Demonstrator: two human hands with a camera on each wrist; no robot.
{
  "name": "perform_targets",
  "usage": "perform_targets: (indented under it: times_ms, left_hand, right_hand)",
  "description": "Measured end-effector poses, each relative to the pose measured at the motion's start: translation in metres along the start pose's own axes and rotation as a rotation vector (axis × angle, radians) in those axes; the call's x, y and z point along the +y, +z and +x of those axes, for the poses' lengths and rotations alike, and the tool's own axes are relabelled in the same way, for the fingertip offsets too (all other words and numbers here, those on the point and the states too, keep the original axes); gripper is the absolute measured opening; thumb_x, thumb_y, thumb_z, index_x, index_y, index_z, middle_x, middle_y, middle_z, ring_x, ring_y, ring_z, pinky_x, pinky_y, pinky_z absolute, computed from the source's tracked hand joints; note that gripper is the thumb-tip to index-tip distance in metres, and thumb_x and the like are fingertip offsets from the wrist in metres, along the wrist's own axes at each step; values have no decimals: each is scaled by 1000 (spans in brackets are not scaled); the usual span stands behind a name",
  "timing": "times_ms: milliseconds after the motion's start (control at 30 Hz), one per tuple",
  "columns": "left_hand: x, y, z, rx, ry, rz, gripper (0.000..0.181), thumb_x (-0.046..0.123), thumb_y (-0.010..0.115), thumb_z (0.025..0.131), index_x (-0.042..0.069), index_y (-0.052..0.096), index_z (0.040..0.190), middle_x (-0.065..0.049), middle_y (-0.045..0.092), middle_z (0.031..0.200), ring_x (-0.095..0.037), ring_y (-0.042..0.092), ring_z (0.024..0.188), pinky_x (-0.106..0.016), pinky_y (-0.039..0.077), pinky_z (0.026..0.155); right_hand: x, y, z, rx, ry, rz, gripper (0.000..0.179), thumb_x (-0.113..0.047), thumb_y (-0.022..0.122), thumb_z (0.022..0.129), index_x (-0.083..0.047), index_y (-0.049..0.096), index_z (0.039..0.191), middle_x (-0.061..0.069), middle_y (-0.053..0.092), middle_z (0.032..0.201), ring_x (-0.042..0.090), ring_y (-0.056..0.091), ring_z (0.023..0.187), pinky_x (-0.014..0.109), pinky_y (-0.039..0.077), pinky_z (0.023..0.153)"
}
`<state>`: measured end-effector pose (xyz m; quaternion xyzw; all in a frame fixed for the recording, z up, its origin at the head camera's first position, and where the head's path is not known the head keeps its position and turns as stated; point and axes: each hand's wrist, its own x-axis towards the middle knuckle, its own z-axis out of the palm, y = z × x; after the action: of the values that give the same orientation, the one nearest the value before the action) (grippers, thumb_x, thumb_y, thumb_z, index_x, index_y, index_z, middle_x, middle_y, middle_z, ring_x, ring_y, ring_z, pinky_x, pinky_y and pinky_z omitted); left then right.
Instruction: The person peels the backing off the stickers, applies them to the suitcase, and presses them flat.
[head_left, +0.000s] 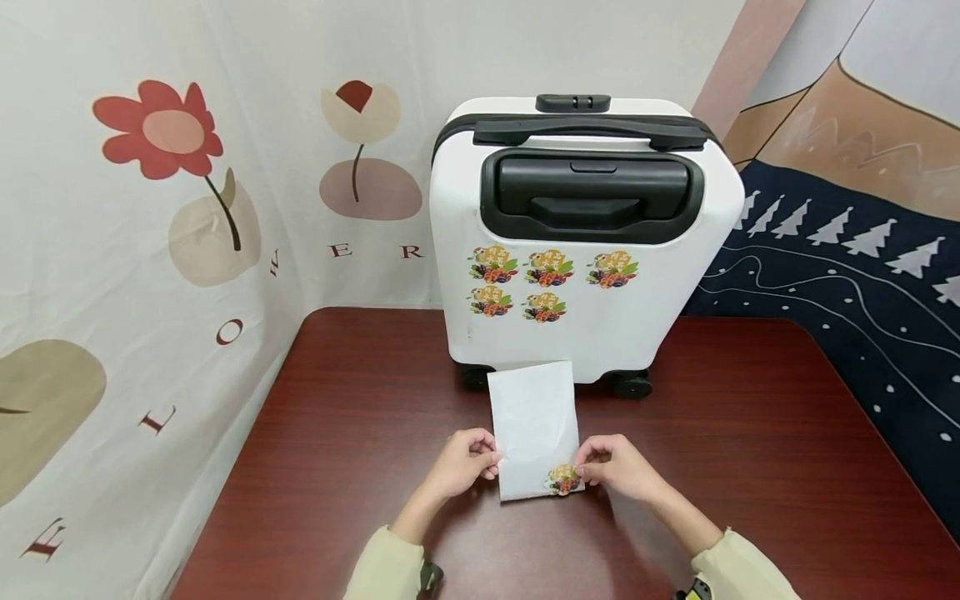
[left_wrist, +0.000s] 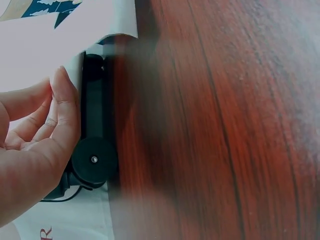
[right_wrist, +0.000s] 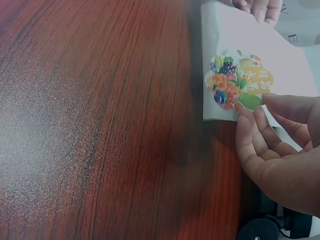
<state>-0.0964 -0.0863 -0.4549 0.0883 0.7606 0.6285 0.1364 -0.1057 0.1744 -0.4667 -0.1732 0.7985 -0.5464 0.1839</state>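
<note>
A white sticker sheet (head_left: 534, 425) is held up over the table in front of the suitcase, its top edge overlapping the case in the head view. My left hand (head_left: 467, 460) pinches the sheet's left edge between thumb and fingers. At the lower right corner of the sheet is one fruit-and-flower sticker (right_wrist: 235, 82) with yellow lettering. My right hand (right_wrist: 285, 135) pinches that sticker by its green leaf edge, thumb on top. Most of the sticker lies over the sheet. Behind stands a white suitcase (head_left: 600, 325) with several matching stickers (head_left: 550, 268) in two rows.
The suitcase stands on black wheels (head_left: 632, 385) at the back of the dark red wooden table (head_left: 345, 417). A printed cloth (head_left: 285, 150) with flowers and letters hangs behind and to the left. A dark blue cloth (head_left: 817, 275) with white trees covers the right side.
</note>
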Motion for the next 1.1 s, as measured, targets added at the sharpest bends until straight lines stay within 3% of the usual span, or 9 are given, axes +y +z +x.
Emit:
perform_targets:
  times_ms: [233, 500, 733, 900, 1100]
  left_hand:
    - [-17, -3, 3, 1, -74, 17, 5, -9, 58, 83, -13, 55, 81, -9, 57, 65, -12, 56, 55, -39, 53, 58]
    - [-28, -4, 4, -16, -130, 56, 4, -11, 56, 82, -12, 55, 78, -6, 56, 62, -10, 54, 51, -31, 52, 52]
    - [-30, -6, 3, 67, -168, 178, 5, -6, 62, 79, -7, 60, 74, -5, 57, 58, -7, 51, 47, -25, 49, 48]
    - [-29, -5, 4, 132, -115, 310, 7, -1, 66, 78, 0, 61, 73, -4, 58, 58, -7, 50, 46, -22, 44, 44]
    - [-22, 6, 8, 70, 26, 335, 4, 2, 65, 80, 0, 63, 80, -2, 59, 65, -10, 53, 50, -22, 45, 43]
  right_hand:
    - [1, -4, -1, 4, 25, -13, 3, 6, 61, 80, 4, 62, 77, 12, 59, 70, 19, 55, 59, 35, 50, 54]
    - [2, -5, 0, 3, 23, 26, 3, 7, 60, 81, 6, 61, 79, 15, 59, 70, 19, 54, 59, 34, 50, 53]
    - [1, -5, -1, 4, 29, 11, 6, 9, 58, 79, 5, 62, 80, 14, 59, 70, 20, 56, 60, 34, 51, 55]
    - [0, -4, -1, 17, 21, 48, 7, 11, 58, 79, 5, 61, 81, 16, 60, 70, 21, 55, 59, 35, 50, 55]
    - [-3, -4, 1, 24, 33, 64, 6, 9, 58, 81, 4, 61, 81, 18, 59, 72, 23, 57, 62, 33, 51, 57]
